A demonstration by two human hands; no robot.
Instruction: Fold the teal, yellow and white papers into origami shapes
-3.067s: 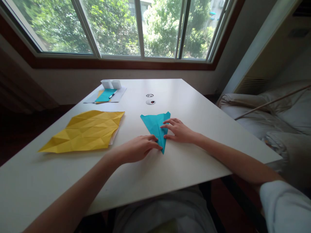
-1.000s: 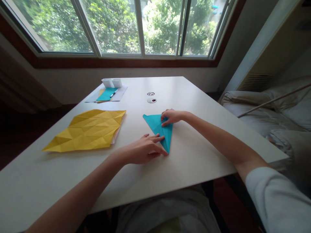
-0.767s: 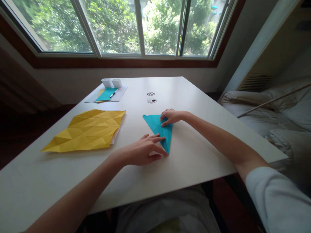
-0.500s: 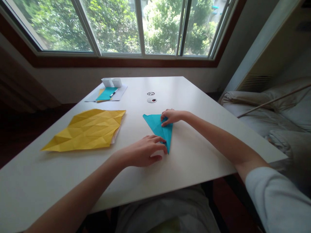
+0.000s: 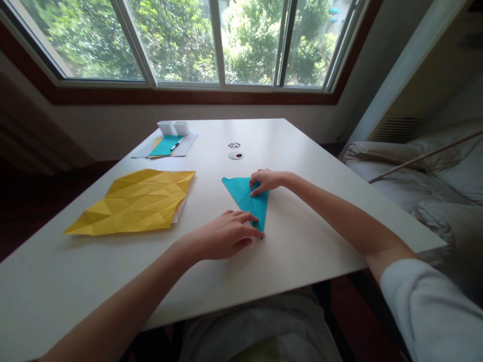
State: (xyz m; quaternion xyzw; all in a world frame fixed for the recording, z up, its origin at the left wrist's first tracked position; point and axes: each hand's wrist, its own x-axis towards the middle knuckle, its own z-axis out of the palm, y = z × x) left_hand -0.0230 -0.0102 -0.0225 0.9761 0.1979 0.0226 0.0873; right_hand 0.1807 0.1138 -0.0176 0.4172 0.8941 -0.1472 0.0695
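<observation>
A folded sheet of blue origami paper (image 5: 244, 195) lies on the white table in front of me, narrowing to a point at the near end. My right hand (image 5: 267, 181) rests on its upper right part, fingers bent and thumb pressed on the paper, holding it down. From the left, my left hand (image 5: 230, 234) reaches over the near tip, its fingers stretched out and apart. One fingertip touches the very point; another lies on the paper just above it. The fingers partly cover the lower folds.
To the left a creased yellow paper (image 5: 139, 203) lies over something white. Farther back are blue and white sheets (image 5: 165, 146), a marker (image 5: 176, 144) and small white containers (image 5: 181, 128). Two round inserts (image 5: 236, 156) sit in the table (image 5: 302, 226). A covered sofa (image 5: 392, 166) stands at right.
My left hand's fingers have shifted slightly right and straightened, so a fingertip now lies over the blue paper's near point. My right hand and the paper have stayed put.
</observation>
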